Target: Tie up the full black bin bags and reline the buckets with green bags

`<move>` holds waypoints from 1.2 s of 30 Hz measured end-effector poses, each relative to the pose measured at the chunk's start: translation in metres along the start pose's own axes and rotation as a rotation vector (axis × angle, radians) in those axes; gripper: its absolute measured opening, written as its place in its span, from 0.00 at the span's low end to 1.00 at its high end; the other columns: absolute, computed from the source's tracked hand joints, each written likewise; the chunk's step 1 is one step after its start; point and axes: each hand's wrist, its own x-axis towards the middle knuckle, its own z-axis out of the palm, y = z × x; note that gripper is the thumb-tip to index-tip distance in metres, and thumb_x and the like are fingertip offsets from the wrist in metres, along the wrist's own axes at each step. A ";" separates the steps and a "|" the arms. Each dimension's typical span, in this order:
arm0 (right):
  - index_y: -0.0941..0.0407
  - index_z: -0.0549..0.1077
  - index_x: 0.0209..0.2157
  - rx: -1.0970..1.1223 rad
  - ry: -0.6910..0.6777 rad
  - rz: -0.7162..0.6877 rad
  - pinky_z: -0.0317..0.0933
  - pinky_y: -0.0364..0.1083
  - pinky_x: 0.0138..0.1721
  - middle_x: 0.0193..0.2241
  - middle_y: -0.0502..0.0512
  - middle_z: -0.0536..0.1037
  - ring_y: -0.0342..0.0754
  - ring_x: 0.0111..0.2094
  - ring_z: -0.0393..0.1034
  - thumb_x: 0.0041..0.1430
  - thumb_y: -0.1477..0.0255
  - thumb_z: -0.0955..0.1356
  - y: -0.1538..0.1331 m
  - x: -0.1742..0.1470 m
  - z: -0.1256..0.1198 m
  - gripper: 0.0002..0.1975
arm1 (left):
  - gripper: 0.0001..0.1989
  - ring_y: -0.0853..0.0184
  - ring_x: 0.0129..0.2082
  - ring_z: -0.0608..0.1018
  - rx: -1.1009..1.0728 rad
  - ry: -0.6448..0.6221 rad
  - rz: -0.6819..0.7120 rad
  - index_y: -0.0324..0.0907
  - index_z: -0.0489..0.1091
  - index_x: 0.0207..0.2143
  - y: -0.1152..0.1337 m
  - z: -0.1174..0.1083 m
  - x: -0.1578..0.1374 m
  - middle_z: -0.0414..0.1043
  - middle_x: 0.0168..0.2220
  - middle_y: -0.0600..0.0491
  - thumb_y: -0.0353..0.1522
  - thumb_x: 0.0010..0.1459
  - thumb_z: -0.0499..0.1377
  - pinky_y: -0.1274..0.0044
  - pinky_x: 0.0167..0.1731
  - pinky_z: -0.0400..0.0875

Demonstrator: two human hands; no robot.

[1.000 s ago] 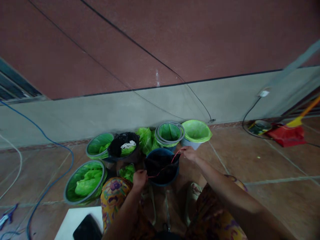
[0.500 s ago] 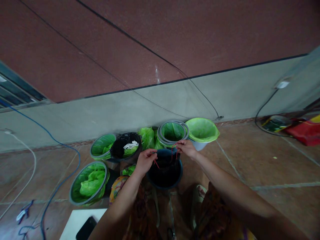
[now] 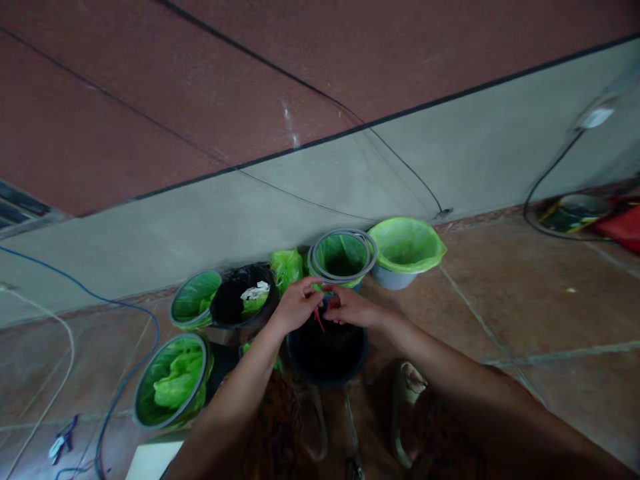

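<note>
Over a dark bin point(image 3: 327, 353) standing between my feet, both hands are close together. My left hand point(image 3: 300, 307) is closed in a pinch on a thin red string point(image 3: 319, 321), whose end dangles below the fingers. My right hand point(image 3: 351, 307) has its fingers curled, with a bit of red showing at the fingertips. Black lining seems to fill the bin, but its inside is too dark to make out. Just behind it stand stacked grey-rimmed bins point(image 3: 343, 255) with green liners.
A pale bin with a green liner point(image 3: 407, 247) is at the back right. To the left are a black-lined bin point(image 3: 240, 300) and two grey-rimmed bins, one being the front bin point(image 3: 173, 380). A blue cable point(image 3: 125, 380) crosses the floor. The wall point(image 3: 225, 220) rises behind.
My hands have come together from either side of the bin, the right one moving left. The stretched red loop at the right hand no longer shows. The view has tilted and shifted slightly.
</note>
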 end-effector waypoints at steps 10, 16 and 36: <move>0.58 0.72 0.24 -0.336 0.064 0.039 0.56 0.41 0.26 0.19 0.50 0.73 0.41 0.21 0.65 0.63 0.73 0.61 0.012 0.013 0.007 0.15 | 0.11 0.69 0.25 0.76 -0.096 0.248 -0.198 0.39 0.74 0.38 -0.055 0.009 0.024 0.74 0.24 0.55 0.28 0.56 0.52 0.78 0.30 0.71; 0.56 0.68 0.19 -0.300 0.190 -0.040 0.56 0.41 0.25 0.17 0.50 0.71 0.41 0.19 0.63 0.64 0.69 0.60 0.013 0.011 -0.005 0.20 | 0.07 0.67 0.33 0.77 -0.142 -0.185 -0.087 0.39 0.75 0.30 -0.070 0.039 0.009 0.78 0.31 0.54 0.28 0.52 0.56 0.76 0.40 0.69; 0.57 0.76 0.33 -0.056 0.553 -0.118 0.53 0.40 0.21 0.18 0.46 0.72 0.40 0.19 0.61 0.47 0.64 0.70 0.009 0.015 -0.053 0.13 | 0.12 0.66 0.32 0.76 -0.263 0.126 -0.293 0.41 0.72 0.23 -0.104 0.054 -0.002 0.77 0.28 0.52 0.32 0.54 0.51 0.74 0.41 0.68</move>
